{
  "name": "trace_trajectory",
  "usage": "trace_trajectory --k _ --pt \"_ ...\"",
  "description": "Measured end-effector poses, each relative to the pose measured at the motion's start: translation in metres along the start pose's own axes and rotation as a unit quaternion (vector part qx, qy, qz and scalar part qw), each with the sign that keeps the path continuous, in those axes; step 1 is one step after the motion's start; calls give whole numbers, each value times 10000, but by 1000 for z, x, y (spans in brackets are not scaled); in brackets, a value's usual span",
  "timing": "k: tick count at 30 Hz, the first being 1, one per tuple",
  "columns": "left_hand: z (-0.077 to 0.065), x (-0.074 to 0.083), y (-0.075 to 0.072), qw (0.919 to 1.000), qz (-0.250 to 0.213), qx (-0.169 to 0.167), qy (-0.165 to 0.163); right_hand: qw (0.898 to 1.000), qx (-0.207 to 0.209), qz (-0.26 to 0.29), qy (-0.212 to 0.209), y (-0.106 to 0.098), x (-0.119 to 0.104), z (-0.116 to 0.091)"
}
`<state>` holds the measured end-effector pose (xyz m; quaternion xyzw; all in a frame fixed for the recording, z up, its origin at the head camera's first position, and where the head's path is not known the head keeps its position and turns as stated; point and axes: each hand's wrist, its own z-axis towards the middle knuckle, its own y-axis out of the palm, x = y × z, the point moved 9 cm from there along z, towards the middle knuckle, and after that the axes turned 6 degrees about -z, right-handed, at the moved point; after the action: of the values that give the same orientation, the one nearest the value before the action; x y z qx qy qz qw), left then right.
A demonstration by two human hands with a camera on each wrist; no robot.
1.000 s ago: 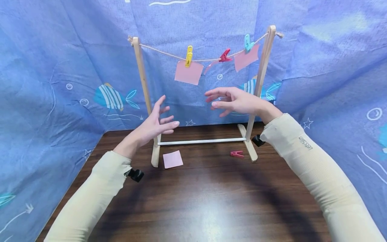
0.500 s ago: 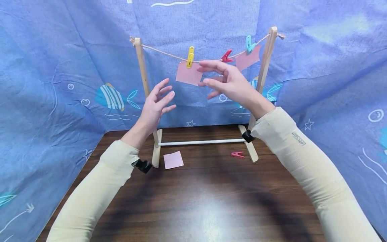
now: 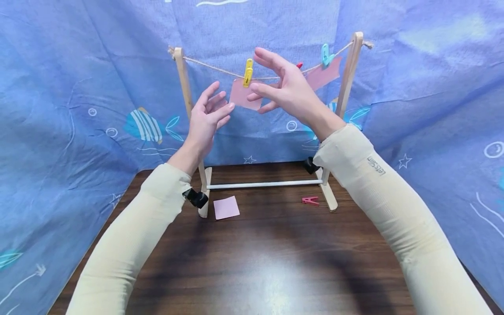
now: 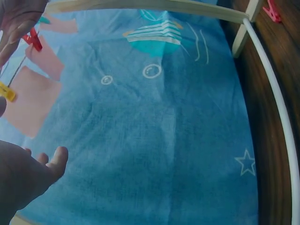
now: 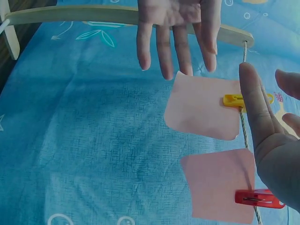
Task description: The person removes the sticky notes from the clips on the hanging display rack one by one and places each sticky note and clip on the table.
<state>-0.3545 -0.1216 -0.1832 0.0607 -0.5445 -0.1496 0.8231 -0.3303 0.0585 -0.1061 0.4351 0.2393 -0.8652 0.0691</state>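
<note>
A rope (image 3: 216, 68) strung between two wooden posts carries pink paper notes held by clothespins. My right hand (image 3: 293, 94), fingers spread, is in front of the line beside the yellow clothespin (image 3: 248, 74) and holds nothing. It overlaps the pink note (image 3: 240, 94) under that clothespin in the head view. My left hand (image 3: 202, 124) is raised left of the same note, its fingers loosely bent and holding nothing. Largely hidden by the right hand in the head view, the red clothespin (image 5: 258, 198) shows in the right wrist view, clipping another pink note (image 5: 218, 185).
Farther right, a light blue clothespin (image 3: 326, 56) holds a pink note (image 3: 326, 74) near the right post (image 3: 350, 74). On the dark wooden table (image 3: 252, 245) lie a loose pink note (image 3: 226, 208) and a red clothespin (image 3: 310, 201). A white rod (image 3: 264, 184) joins the stand's feet.
Both hands have risen toward the line. My right hand has also shifted slightly left and now covers most of the red clothespin. The papers and clothespins have stayed in place.
</note>
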Motion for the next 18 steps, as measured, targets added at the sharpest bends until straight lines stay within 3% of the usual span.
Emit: trace_trajectory --k 9,18 --pt "7 -5 8 9982 -488 -215 -290 9986 93 315 415 1 6 14" --pt "8 -10 12 9977 -225 -483 -430 9950 207 469 852 1 14 21"
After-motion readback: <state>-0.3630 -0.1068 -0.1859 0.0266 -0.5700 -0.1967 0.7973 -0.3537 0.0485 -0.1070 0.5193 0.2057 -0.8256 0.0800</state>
